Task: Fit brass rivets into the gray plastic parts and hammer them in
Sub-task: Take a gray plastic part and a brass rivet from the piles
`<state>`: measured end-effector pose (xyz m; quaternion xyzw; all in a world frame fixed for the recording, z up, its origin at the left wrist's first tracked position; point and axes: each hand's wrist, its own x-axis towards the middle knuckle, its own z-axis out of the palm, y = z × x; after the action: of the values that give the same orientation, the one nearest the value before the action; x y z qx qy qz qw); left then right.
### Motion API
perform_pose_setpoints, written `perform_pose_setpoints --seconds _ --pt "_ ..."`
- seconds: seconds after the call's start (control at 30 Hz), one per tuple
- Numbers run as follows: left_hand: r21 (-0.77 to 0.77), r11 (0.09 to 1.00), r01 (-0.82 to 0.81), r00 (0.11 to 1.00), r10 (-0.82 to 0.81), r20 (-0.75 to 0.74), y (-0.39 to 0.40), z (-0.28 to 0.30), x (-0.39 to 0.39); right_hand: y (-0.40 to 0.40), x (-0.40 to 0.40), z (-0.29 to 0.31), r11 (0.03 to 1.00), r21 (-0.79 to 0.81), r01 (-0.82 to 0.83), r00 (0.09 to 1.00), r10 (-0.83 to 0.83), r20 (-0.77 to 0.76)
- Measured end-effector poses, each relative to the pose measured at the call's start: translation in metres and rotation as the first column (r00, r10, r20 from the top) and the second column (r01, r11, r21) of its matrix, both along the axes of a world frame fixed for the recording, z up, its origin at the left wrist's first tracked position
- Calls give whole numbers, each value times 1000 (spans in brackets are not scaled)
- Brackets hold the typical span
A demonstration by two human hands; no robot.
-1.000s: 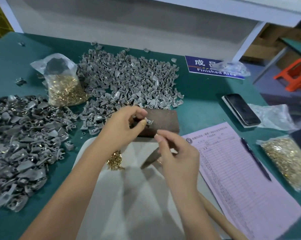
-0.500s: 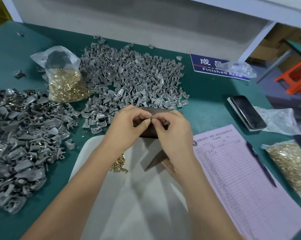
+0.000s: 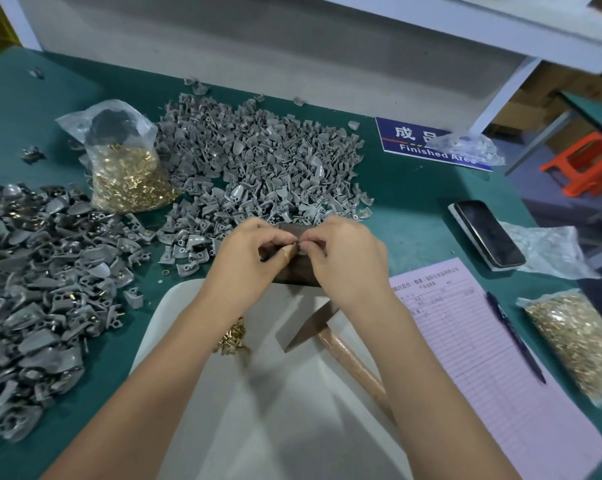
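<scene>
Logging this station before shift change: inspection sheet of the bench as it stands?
Surface: green mat, white tray in front.
Job's things: gray parts pile; second pile left; rivet bag; loose rivets; hammer lying on tray; dark block.
Clutter: phone, pink form, pen, second rivet bag.
Hands: left hand and right hand pinch a small part together over the block.
Cables: nothing seen.
Surroundings: "Finished Area" sign, orange stool.

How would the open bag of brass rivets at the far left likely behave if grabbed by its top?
The bag of brass rivets is thin clear film, so probably floppy. Its packed bottom looks heavy for its size. Its mouth gapes open, so tipping may spill rivets.
</scene>
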<state>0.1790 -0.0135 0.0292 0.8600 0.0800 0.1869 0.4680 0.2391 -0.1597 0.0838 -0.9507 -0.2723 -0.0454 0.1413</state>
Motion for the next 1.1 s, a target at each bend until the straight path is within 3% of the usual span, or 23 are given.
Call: perform_pose_setpoints --seconds 0.2,0.37,0.5,0.53,0.73,0.83,1.0,1.1 --pt "-23 1000 -10 1000 11 23 3 -1 2 20 0 15 963 -267 -22 993 51 104" --pt "20 1000 1 999 -2 40 3 -2 1 5 7 7 998 -65 -5 999 3 -40" --pt "318 940 -126 992 110 68 -1 2 -2 -5 6 -3 991 124 60 986 -39 -164" --pt "331 934 -138 990 120 75 -1 2 -3 -5 5 -4 988 139 69 984 -45 -172" --pt "263 961 -86 995 68 79 1 -6 0 7 9 9 996 -89 26 998 -31 -56" --pt "239 968 -75 995 56 86 3 -8 1 12 9 13 992 -119 35 998 -41 -54" --pt "249 966 -72 997 60 57 4 -7 2 4 8 11 999 -49 19 988 -26 -153" --pt "261 962 -78 997 69 43 3 -5 1 -9 -3 5 988 147 43 980 -13 -199"
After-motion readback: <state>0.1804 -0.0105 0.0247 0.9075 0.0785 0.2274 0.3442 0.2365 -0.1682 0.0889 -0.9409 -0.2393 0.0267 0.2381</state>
